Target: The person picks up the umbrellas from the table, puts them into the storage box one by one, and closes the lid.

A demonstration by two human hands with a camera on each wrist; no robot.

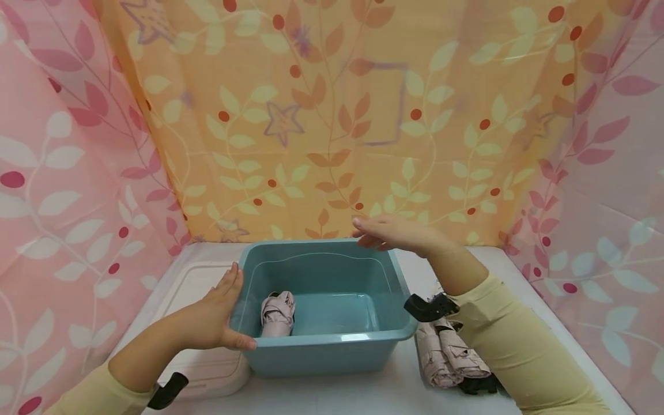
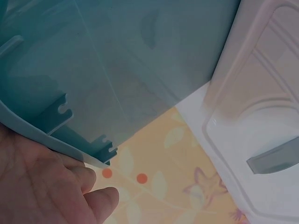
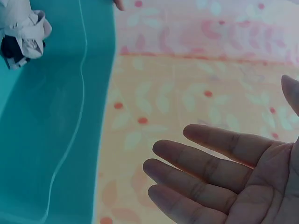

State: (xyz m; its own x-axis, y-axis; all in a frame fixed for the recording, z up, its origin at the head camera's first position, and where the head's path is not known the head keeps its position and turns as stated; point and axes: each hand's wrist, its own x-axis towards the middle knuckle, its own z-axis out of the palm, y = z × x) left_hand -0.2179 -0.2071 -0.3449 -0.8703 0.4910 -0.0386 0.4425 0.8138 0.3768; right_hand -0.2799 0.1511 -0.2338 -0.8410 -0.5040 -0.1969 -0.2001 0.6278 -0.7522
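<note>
A blue-green plastic tub (image 1: 321,357) stands in the middle of the table. My left hand (image 1: 215,314) rests against its left side with straight fingers, the thumb at the front left corner of the rim. In the left wrist view, fingertips (image 2: 105,203) show just below the tub's rim (image 2: 51,142). Inside the tub, at the left, lies a rolled pale pink bundle (image 1: 278,314) resembling a folded umbrella. My right hand (image 1: 396,233) is raised over the back right corner, fingers extended. The right wrist view shows its spread fingers (image 3: 201,163) holding nothing.
Two similar rolled bundles (image 1: 451,360) lie right of the tub with something black beneath, partly behind the right forearm. A white lid (image 1: 194,369) lies flat on the left, partly under the left arm. Patterned curtains (image 1: 332,115) enclose the back and both sides.
</note>
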